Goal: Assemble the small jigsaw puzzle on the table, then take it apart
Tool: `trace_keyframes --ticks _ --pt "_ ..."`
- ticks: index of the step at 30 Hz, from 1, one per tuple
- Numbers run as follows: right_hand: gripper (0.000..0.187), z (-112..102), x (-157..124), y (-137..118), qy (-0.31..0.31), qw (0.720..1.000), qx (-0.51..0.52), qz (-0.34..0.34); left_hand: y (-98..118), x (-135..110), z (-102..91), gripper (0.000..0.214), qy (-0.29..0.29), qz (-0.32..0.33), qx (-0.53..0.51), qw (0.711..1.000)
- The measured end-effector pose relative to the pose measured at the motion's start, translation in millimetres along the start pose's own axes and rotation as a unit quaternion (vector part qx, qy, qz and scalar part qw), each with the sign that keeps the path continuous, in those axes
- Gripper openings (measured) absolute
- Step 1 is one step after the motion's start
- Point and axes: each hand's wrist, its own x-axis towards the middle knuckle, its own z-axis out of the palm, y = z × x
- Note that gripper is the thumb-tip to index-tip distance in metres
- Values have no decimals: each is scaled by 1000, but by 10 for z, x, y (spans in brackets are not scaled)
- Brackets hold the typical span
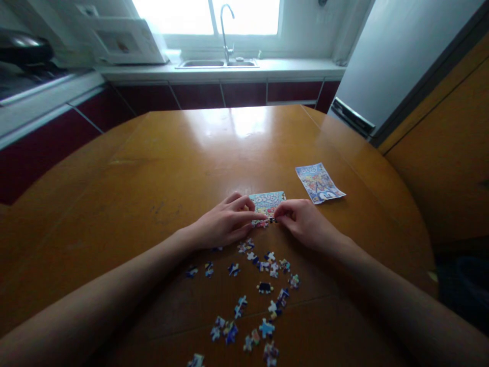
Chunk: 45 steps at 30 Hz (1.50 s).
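A partly joined jigsaw puzzle (267, 200) lies flat on the wooden table, its top edge straight and its lower edge uneven. My left hand (225, 219) rests over its left side, fingers stretched out and one fingertip touching the lower edge. At the lower right corner, the fingers of my right hand (301, 219) are pinched around a small dark puzzle piece (272, 220), mostly hidden by the fingertips. Several loose puzzle pieces (263, 266) are scattered nearer to me, among them a dark one (265, 287) and a light blue one (266, 328).
A printed picture sheet (319, 182) with creased edges lies right of the puzzle. The wooden table (171, 148) has a rounded outline. Beyond it stand a counter with a sink (202, 63), a white microwave (124, 41) and a fridge (393, 56) at the right.
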Motion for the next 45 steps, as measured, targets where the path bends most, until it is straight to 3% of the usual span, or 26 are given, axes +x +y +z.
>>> trace_keyframes --ticks 11,18,25,35,45 --pt "17 34 0 -9 -5 996 -85 -31 6 -4 27 42 -12 -11 38 999" --pt "16 59 -4 -21 -3 994 -109 -15 3 -17 26 42 -19 -5 43 999" --pt "13 -49 1 33 30 994 -105 -25 12 -12 29 40 -15 -8 40 999" --pt "16 -3 -18 15 -27 992 -123 -24 36 -15 22 40 -21 -17 39 999" --pt "26 -32 -42 0 -39 988 -143 -40 17 -26 39 36 -41 -11 63 997"
